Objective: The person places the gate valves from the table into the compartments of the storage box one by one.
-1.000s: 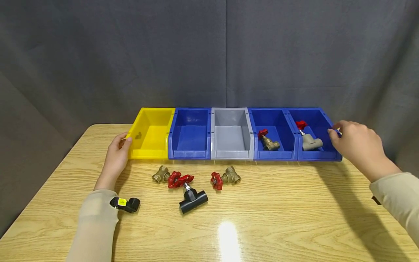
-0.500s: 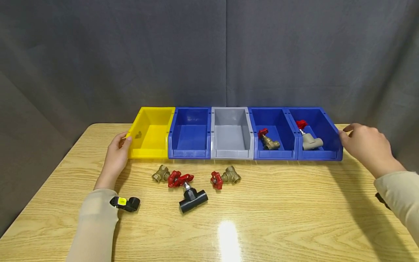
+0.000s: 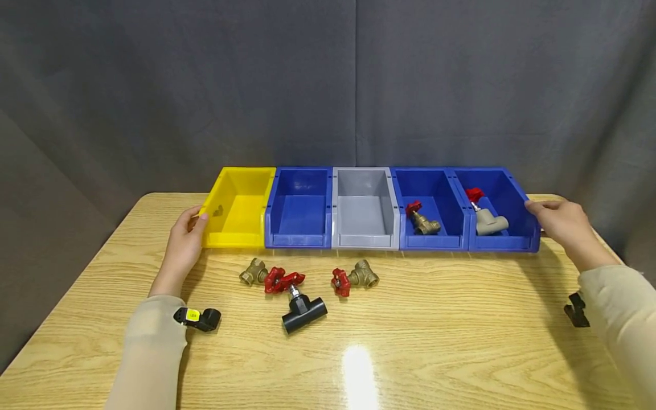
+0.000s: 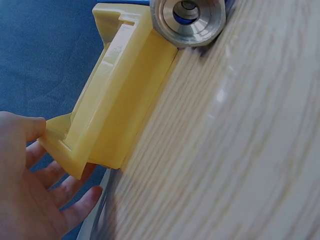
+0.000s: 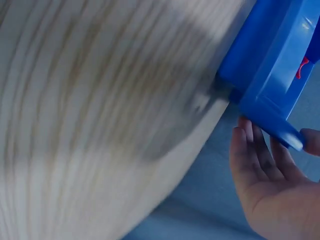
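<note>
Head view gets me the full row of five bins on the worktop (image 3: 435,347): yellow bin (image 3: 234,241) at the left end, end blue bin (image 3: 502,244) at the right. Left hand (image 3: 184,239) is on the yellow, right hand (image 3: 564,228) on the blue; most fingers hidden from me there. Left wrist view shows them: thumb one side of the yellow wall, fingers the other, grip narrowed to a pinch. Right wrist view, similar grip pinching the blue edge, only a red sliver (image 5: 301,67) visible inside. Head view gives that bin's grey valve (image 3: 490,223), plus brass valve (image 3: 426,225) one bin over; black valve (image 3: 302,312) lies out front. Left wrist view looks into a metal fitting's (image 4: 202,30) open bore.
</note>
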A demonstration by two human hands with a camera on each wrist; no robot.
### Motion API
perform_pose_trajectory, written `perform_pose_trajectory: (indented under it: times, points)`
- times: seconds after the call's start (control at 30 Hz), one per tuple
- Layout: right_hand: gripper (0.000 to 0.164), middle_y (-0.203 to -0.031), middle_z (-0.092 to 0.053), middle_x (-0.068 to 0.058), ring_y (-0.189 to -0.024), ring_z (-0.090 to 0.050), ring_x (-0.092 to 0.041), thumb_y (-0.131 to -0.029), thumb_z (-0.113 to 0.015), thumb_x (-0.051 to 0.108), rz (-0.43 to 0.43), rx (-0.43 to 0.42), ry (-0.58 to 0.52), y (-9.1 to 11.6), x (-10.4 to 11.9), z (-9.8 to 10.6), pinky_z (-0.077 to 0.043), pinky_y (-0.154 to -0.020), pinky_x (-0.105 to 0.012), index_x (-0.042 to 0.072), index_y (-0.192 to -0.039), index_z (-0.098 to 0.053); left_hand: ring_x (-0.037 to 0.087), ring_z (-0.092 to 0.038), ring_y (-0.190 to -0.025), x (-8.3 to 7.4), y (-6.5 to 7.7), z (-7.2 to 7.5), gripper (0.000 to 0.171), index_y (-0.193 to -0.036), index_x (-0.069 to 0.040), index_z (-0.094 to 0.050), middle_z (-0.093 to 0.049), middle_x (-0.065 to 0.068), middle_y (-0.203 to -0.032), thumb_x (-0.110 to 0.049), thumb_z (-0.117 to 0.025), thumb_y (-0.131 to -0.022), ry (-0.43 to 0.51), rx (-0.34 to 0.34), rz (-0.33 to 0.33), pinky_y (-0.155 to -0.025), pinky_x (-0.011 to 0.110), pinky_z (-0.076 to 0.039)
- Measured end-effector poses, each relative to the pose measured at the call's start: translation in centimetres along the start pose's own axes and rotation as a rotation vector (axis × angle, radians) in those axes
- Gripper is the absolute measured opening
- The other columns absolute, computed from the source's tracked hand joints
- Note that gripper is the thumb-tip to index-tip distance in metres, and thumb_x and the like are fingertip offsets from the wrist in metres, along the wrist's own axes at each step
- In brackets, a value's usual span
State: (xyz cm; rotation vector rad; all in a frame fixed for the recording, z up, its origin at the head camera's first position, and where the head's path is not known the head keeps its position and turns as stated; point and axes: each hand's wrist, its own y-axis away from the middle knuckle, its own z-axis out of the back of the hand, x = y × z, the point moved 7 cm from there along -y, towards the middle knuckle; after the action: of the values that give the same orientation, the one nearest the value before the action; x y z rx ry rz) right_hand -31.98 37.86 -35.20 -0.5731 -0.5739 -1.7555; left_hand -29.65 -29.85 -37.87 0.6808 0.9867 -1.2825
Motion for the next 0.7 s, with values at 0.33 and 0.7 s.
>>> perform_pose_trajectory:
  times: [0.33, 0.7]
  points:
    - [0.073, -0.118, -0.057, -0.002, -0.083, -0.048, 0.002, -0.098, -0.049, 0.051, -0.105, -0.035, -0.292, -0.1, -1.5, -0.7, -0.05, -0.066, -0.02, -0.007, -0.144, -0.045, 0.037, -0.044, -0.128, 0.0, 0.0, 0.0, 0.056, -0.152, 0.0, -0.031, -0.042, 0.027, -0.145, -0.035, -0.032, -0.109, 0.012, -0.001, 0.002, -0.104, 0.046, -0.039]
    - [0.075, -0.103, -0.055, 0.017, -0.084, -0.05, 0.005, -0.094, -0.053, 0.06, -0.116, -0.032, -0.373, -1.6, -3.8, -0.6, -0.048, -0.066, -0.017, 0.007, -0.146, -0.048, 0.038, -0.044, -0.128, -0.2, -0.1, -0.2, 0.056, -0.153, 0.0, -0.03, -0.042, 0.028, -0.144, -0.034, -0.032, -0.109, 0.017, 0.0, 0.002, -0.105, 0.047, -0.038]
